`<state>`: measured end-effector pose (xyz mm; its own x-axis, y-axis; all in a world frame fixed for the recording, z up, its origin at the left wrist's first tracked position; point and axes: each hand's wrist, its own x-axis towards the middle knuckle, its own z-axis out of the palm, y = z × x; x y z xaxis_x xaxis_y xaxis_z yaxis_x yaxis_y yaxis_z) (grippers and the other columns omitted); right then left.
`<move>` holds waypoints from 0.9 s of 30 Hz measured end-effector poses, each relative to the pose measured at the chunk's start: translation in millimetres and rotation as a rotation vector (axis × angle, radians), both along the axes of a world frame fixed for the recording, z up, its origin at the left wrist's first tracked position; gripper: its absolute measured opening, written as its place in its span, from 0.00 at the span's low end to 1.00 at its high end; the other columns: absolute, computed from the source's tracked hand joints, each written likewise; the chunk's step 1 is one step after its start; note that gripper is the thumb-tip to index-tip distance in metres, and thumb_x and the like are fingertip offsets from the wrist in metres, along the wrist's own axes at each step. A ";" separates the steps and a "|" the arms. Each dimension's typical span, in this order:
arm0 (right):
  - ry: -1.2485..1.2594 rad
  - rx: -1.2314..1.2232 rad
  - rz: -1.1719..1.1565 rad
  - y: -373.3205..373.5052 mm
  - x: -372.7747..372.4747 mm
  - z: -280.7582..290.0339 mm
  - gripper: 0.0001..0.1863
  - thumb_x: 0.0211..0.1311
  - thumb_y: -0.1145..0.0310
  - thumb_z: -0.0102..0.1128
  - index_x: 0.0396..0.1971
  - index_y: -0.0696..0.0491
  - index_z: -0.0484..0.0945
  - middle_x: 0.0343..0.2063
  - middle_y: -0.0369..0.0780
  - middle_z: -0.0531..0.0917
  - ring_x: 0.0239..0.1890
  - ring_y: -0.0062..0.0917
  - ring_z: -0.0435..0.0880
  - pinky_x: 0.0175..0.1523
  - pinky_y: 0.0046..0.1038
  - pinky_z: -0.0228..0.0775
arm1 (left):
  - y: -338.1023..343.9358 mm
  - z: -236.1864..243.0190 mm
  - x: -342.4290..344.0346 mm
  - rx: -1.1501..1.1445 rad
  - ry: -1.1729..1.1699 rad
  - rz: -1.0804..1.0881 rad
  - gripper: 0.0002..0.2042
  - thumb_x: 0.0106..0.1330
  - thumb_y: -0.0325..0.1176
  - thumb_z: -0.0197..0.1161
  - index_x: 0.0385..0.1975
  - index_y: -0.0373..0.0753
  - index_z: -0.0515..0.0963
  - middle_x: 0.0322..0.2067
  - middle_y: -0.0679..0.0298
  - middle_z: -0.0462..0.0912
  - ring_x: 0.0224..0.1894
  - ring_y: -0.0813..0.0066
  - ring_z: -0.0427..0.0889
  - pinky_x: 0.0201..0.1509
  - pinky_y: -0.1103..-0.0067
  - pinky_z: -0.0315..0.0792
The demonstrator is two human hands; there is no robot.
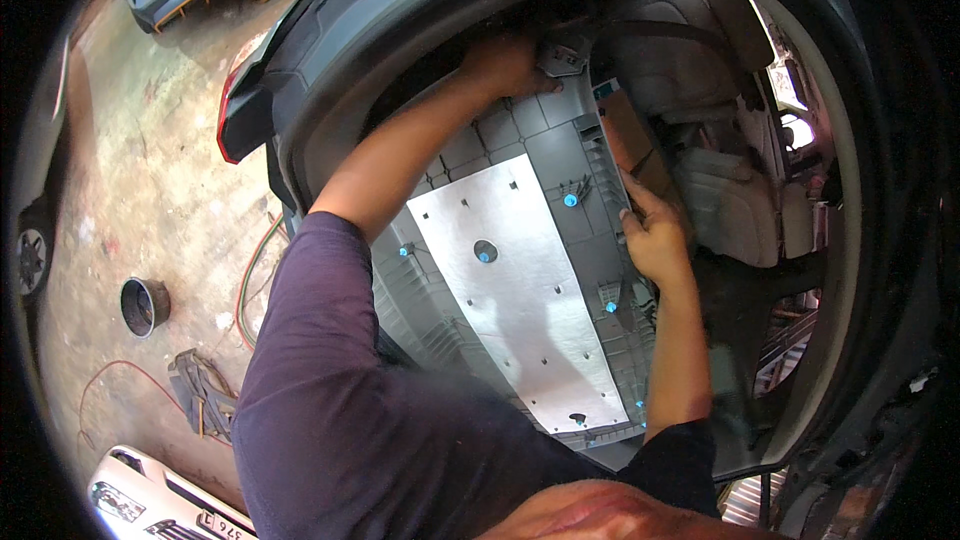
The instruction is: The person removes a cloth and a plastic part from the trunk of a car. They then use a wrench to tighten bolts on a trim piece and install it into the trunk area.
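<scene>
A large grey plastic trim panel [540, 135] stands tilted in the car's rear opening, its ribbed back side toward me. A silvery-white insulation sheet [530, 290] covers its middle, and several blue clips [571, 200] sit along it. My left hand [505, 65] is closed at the panel's far end, in shadow, its fingers partly hidden. Beside it is a small grey bracket-like part [563, 58]. My right hand [655, 235] grips the panel's right edge, fingers bent around it. A flat brown piece [628, 130] lies just beyond that edge.
Grey car seats [690, 60] fill the right side, framed by the black door seal [845, 220]. A red tail light [232, 120] juts out at left. On the concrete floor are a black bucket [145, 306], hoses [250, 280] and a grey bag-like item [203, 392]. Other vehicles stand around.
</scene>
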<state>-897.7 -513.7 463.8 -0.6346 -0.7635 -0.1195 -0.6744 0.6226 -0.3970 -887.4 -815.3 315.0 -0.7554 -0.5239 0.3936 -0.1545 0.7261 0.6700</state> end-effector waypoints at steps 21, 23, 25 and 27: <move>-1.155 -0.733 -0.503 -220.6 -172.1 -91.5 0.20 0.62 0.66 0.63 0.51 0.61 0.80 0.54 0.50 0.83 0.57 0.37 0.81 0.63 0.39 0.74 | 26.8 21.7 -14.7 0.000 -0.307 -0.010 0.21 0.54 0.38 0.70 0.47 0.34 0.85 0.50 0.46 0.85 0.53 0.49 0.85 0.61 0.57 0.77; -1.109 -0.750 -0.404 -218.1 -185.2 -102.3 0.15 0.61 0.63 0.63 0.43 0.57 0.81 0.45 0.48 0.85 0.48 0.41 0.83 0.55 0.44 0.76 | 20.4 22.9 -14.2 0.079 -0.320 -0.084 0.26 0.51 0.41 0.73 0.49 0.33 0.84 0.49 0.45 0.86 0.53 0.49 0.85 0.61 0.59 0.78; -1.037 -0.762 -0.390 -219.6 -176.6 -103.1 0.13 0.59 0.62 0.62 0.39 0.54 0.81 0.41 0.47 0.86 0.44 0.43 0.83 0.52 0.47 0.77 | 5.5 17.7 -7.3 0.126 -0.206 -0.157 0.30 0.52 0.43 0.75 0.54 0.34 0.81 0.53 0.45 0.84 0.56 0.50 0.83 0.63 0.61 0.76; -0.953 -0.772 -0.454 -223.9 -134.7 -83.4 0.12 0.58 0.63 0.62 0.38 0.55 0.80 0.42 0.48 0.85 0.44 0.44 0.83 0.52 0.48 0.77 | -16.0 3.3 10.6 0.146 0.039 -0.239 0.34 0.57 0.44 0.74 0.62 0.35 0.76 0.59 0.45 0.81 0.62 0.50 0.79 0.69 0.62 0.72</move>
